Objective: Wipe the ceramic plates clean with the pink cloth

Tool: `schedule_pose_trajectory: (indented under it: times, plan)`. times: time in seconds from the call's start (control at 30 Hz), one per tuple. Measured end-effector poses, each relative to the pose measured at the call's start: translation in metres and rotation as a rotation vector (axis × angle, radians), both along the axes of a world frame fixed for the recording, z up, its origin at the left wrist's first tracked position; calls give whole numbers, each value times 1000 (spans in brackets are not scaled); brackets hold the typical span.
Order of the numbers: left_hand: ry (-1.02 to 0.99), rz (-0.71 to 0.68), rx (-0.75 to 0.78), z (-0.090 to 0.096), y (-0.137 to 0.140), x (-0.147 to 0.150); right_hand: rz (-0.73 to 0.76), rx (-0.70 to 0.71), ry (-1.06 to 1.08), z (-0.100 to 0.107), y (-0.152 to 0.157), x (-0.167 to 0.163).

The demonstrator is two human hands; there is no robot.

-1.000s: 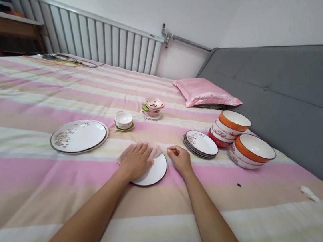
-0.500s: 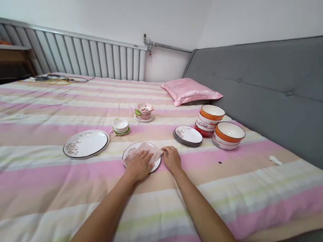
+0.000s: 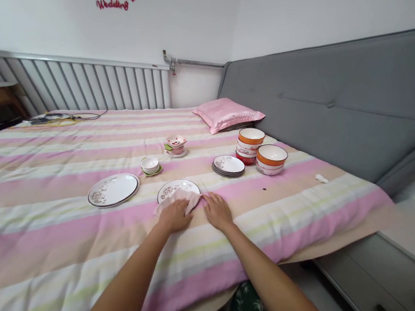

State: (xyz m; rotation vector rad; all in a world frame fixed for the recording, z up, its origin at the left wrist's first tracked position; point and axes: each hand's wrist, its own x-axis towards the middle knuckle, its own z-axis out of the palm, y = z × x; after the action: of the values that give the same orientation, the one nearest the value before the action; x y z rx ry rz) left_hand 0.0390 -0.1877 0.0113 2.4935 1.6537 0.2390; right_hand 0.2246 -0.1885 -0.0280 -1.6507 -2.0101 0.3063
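A round white plate (image 3: pixel 176 184) with a dark rim and brown floral print lies on the bed before me. My left hand (image 3: pixel 175 216) is closed over a pale pink cloth (image 3: pixel 190 195), pressing it against the plate's near side; the cloth covers that part of the rim. Just to the right, my right hand (image 3: pixel 218 210) has its fingertips at the cloth's right corner, pinching it beside the plate's edge. A large oval plate (image 3: pixel 117 188) with similar print rests on the left. A short stack of smaller floral plates (image 3: pixel 228 165) stands to the right.
Orange-rimmed bowls (image 3: pixel 271 156) and a taller bowl stack (image 3: pixel 251 138) stand right of the plates. Small white bowls (image 3: pixel 150 165) and pink dishes (image 3: pixel 176 142) sit farther back. A pink pillow (image 3: pixel 228 112) lies by the grey headboard (image 3: pixel 337 84). Cables (image 3: pixel 65 117) lie at the far left.
My left hand and the cloth have moved toward the plate's near edge, uncovering its floral far side. My right hand stays by the cloth's corner. The view has turned right.
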Motion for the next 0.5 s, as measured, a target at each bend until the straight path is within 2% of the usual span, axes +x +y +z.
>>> schedule_pose_trajectory:
  times: [0.23, 0.37, 0.5]
  plan:
    - [-81, -4, 204, -7, -46, -20, -22, -21, 41, 11, -12, 1]
    - [-137, 44, 327, -14, -51, -22, -31, -36, 110, 20, -16, -2]
    - [-214, 111, 434, -21, -48, -21, -66, -128, 217, 26, -12, -15]
